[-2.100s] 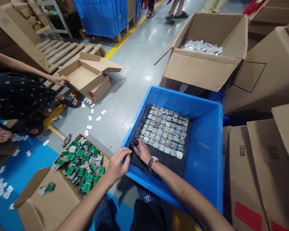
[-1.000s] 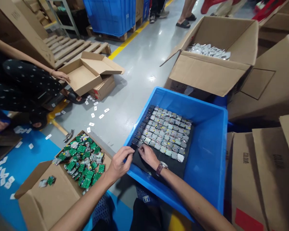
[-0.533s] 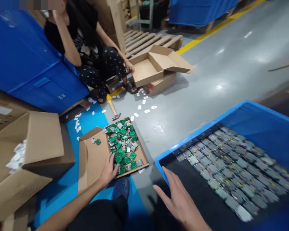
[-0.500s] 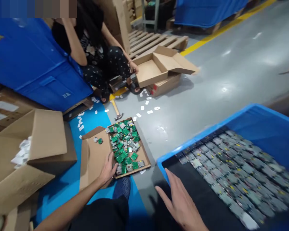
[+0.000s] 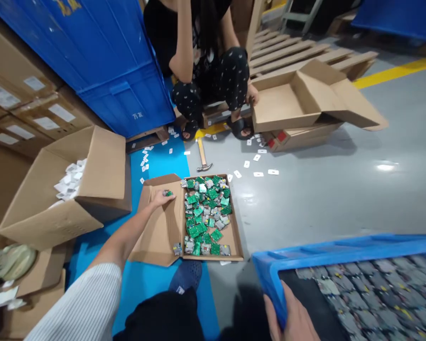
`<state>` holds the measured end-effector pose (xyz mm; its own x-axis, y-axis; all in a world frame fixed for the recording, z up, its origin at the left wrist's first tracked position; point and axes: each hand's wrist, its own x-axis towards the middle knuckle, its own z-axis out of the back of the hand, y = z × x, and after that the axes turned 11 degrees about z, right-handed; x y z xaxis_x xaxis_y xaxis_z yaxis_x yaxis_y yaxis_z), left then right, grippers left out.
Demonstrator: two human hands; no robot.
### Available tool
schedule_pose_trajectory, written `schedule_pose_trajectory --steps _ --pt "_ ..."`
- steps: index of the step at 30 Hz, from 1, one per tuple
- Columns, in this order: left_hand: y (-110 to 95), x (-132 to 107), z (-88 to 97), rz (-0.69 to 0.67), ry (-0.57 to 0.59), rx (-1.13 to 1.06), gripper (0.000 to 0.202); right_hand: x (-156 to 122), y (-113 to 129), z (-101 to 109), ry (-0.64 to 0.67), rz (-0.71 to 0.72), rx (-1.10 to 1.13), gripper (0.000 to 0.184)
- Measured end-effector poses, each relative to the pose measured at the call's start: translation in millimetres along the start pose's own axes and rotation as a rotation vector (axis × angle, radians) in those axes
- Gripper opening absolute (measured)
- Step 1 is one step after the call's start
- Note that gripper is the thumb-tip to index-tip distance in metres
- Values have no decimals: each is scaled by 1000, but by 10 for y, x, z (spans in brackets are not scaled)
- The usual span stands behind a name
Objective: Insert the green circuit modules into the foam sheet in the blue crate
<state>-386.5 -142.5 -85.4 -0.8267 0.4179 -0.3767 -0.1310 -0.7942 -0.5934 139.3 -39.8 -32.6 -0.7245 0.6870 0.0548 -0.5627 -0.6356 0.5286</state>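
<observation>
My left hand point(image 5: 159, 198) reaches out to the open flap of a flat cardboard box point(image 5: 156, 237). Its fingertips are closed on a small green circuit board point(image 5: 168, 193) lying on that flap. The box's tray holds a heap of green circuit boards point(image 5: 206, 213). My right hand point(image 5: 291, 315) is at the bottom edge, on the near left corner of a blue bin point(image 5: 266, 267), thumb outside the wall and fingers inside. Rows of grey modules point(image 5: 376, 293) lie on a black mat in the bin.
Another person point(image 5: 206, 61) squats at the back with a hand on an empty open carton point(image 5: 287, 102). A hammer point(image 5: 202, 158) and white labels point(image 5: 255, 166) lie on the floor. To the left stands a carton of white pieces point(image 5: 71, 182), with a blue container point(image 5: 102, 61) behind it.
My view has swung left, away from the bin. My left hand left the bin, went to the heap's near edge, then reached further to the board on the flap. My right hand dropped to the bin's corner.
</observation>
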Motion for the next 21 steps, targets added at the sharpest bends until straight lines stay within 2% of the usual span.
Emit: schedule_pose_trajectory --steps 3,7,10,12,15,18,21 --pt "129 -200 -177 -59 111 48 41 6 17 -57 1 -54 -21 58" --pt "310 -821 -415 -188 281 93 32 -13 36 -100 -7 -85 -38 59" --pt "405 -1284 -469 -248 351 119 35 -18 44 -89 -8 -96 -54 61" --pt "453 -1510 -473 -256 351 151 41 -8 44 -75 2 -105 -53 61" --pt "520 -1746 -539 -229 282 255 57 12 31 -64 22 -96 -19 61" --pt "577 -1895 -696 -154 178 304 75 21 15 -65 17 -83 6 62" --pt "596 -1954 -830 -130 123 263 73 12 11 -74 23 -87 -3 63"
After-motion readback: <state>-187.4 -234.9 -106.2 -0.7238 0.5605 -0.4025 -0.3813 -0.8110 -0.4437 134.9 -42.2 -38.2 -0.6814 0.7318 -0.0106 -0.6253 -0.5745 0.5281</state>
